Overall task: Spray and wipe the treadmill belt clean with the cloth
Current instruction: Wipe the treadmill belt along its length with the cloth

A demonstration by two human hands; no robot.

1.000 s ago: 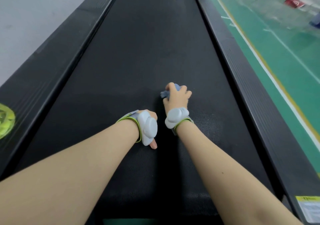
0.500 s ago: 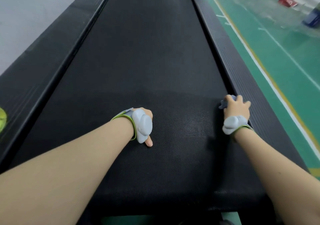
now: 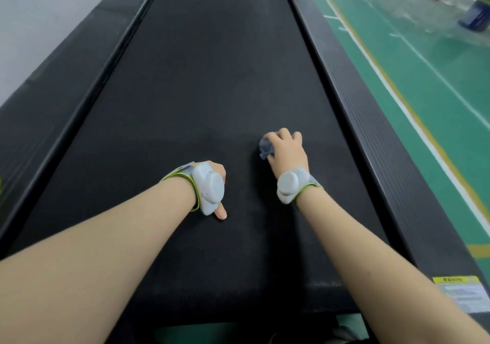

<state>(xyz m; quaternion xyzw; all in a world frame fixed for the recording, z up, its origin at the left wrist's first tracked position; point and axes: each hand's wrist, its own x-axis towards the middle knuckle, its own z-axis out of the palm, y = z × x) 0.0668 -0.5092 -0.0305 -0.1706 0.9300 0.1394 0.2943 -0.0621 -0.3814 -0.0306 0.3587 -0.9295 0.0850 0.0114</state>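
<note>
Our right hand (image 3: 287, 152) gripped the bunched cloth (image 3: 266, 147) on the belt (image 3: 212, 78); we could not tell our left hand (image 3: 216, 172)'s grip

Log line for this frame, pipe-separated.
phase: wipe | right hand: grips grey cloth on treadmill belt, right of centre | left hand: rests on belt, fingers hidden

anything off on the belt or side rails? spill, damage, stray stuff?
Nothing stands out. The treadmill belt shows no spill or tear, and the side rails look straight. The right hand grips the bunched grey cloth on the belt.
</note>
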